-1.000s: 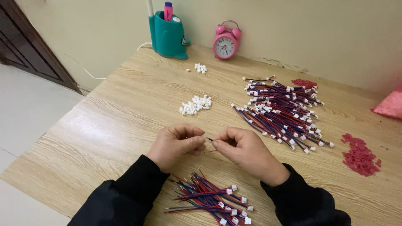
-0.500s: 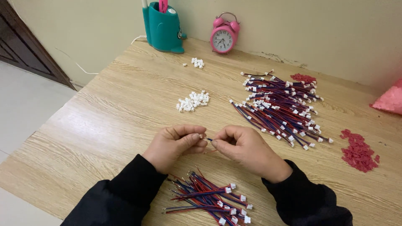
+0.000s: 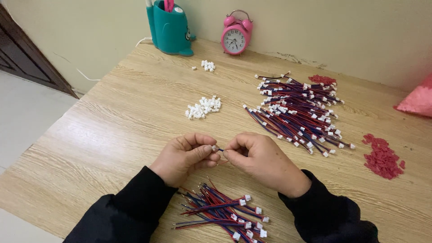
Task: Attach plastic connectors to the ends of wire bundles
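Hands barely shifted vs. earlier; view tilted slightly. Left hand [image 3: 186,155]: fingers clamped on small white connector [image 3: 214,147]. Right hand [image 3: 261,159]: fingers pinched on its wire end, prob. for alignment. Finished wires [image 3: 225,211] nr. wrists; loose connectors [image 3: 203,107] beyond hands, on table [image 3: 112,135].

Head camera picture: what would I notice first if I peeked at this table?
Probably the big heap of red and blue wires with white plugs spread on the wooden table, right of centre. In front, the left hand and right hand pinch a tiny white connector between them. At the back by the wall stands a pink alarm clock beside a teal pen holder.
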